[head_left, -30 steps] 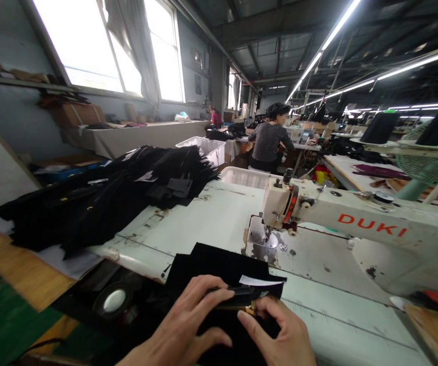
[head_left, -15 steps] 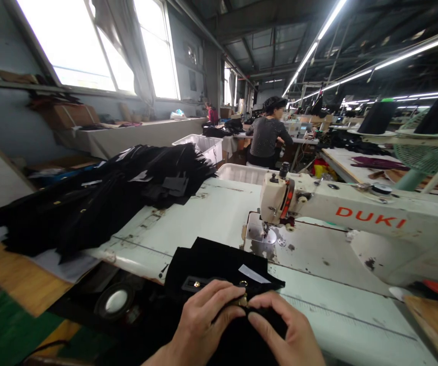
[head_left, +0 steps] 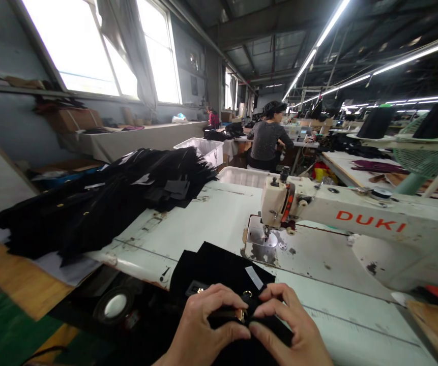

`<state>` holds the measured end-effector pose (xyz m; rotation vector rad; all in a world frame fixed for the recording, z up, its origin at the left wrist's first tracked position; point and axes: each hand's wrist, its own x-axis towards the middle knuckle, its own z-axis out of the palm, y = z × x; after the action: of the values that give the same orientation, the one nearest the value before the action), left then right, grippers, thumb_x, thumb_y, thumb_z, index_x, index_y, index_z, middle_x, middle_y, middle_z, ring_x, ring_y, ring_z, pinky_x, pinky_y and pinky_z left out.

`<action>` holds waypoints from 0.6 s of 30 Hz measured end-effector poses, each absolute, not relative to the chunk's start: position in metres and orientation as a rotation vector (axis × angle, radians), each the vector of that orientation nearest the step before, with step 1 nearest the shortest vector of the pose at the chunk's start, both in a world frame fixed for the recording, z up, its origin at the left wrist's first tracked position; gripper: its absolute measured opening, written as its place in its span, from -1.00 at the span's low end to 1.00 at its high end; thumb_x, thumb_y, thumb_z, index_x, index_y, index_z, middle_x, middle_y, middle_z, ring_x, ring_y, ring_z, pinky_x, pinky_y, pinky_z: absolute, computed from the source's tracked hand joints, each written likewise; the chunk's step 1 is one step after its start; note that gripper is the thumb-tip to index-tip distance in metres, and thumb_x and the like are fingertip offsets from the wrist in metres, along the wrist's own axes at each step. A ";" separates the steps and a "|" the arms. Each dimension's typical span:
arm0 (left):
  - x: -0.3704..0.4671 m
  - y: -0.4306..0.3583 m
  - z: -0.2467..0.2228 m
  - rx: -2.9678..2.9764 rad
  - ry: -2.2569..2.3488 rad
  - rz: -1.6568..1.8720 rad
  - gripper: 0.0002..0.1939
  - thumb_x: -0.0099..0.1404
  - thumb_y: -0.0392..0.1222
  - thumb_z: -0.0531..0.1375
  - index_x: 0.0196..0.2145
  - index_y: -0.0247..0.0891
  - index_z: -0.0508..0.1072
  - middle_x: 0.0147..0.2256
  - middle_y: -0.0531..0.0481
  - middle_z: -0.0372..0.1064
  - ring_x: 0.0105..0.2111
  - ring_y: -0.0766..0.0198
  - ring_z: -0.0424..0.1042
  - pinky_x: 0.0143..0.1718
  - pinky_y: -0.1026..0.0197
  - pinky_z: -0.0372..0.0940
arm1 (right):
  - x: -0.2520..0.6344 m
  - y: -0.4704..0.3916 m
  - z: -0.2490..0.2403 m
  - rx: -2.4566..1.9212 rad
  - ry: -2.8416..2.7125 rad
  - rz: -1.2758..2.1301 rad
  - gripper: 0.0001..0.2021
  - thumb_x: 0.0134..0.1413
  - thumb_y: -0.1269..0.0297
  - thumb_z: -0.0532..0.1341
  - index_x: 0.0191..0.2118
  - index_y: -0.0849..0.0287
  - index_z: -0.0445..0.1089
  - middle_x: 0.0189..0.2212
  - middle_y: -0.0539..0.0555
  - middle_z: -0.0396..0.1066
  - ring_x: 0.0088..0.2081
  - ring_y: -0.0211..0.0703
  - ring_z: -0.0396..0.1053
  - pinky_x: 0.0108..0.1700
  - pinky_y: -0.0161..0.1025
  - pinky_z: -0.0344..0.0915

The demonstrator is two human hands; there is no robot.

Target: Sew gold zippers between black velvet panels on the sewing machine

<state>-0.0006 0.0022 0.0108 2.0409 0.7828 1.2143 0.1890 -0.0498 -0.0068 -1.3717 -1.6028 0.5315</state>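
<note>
A black fabric piece (head_left: 214, 264) lies over the front edge of the sewing table, partly hanging toward me. On it are a white label (head_left: 254, 278), a small gold ring (head_left: 247, 294) and a dark tab with gold hardware (head_left: 196, 288). My left hand (head_left: 207, 323) is closed, thumb and fingers around the fabric beside a gold metal fitting (head_left: 240, 315). Close against it, my right hand (head_left: 291, 325) pinches the fabric just right of the fitting. The fingers hide part of the fitting, and I cannot tell how it is attached.
A white sewing machine (head_left: 356, 218) stands to the right, its needle area beyond the fabric. Piled black pieces (head_left: 127, 188) cover the table's left side. White bins (head_left: 241, 175) stand behind the table. Farther back, a person (head_left: 267, 137) sits at another machine.
The fabric's label end has bunched and turned, so the label slants more steeply. My fingers have shifted around the gold fitting, which shows more now. The right hand's fingers have spread somewhat upward.
</note>
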 end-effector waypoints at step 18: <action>-0.002 -0.001 0.006 2.340 0.669 1.482 -0.88 0.33 -0.31 0.26 -0.17 -0.28 0.45 -0.37 -0.01 0.45 -0.37 0.31 0.46 -0.31 0.36 0.38 | 0.209 -0.053 0.008 -1.189 -1.951 -0.271 -0.83 0.03 0.25 0.36 -0.21 0.01 0.46 -0.35 0.06 0.37 -0.33 -0.15 0.40 -0.34 -0.26 0.45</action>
<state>-0.0021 -0.0006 0.0061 2.3398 0.6689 1.4821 0.2091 -0.0525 0.0082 -1.1886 -1.9512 -0.2713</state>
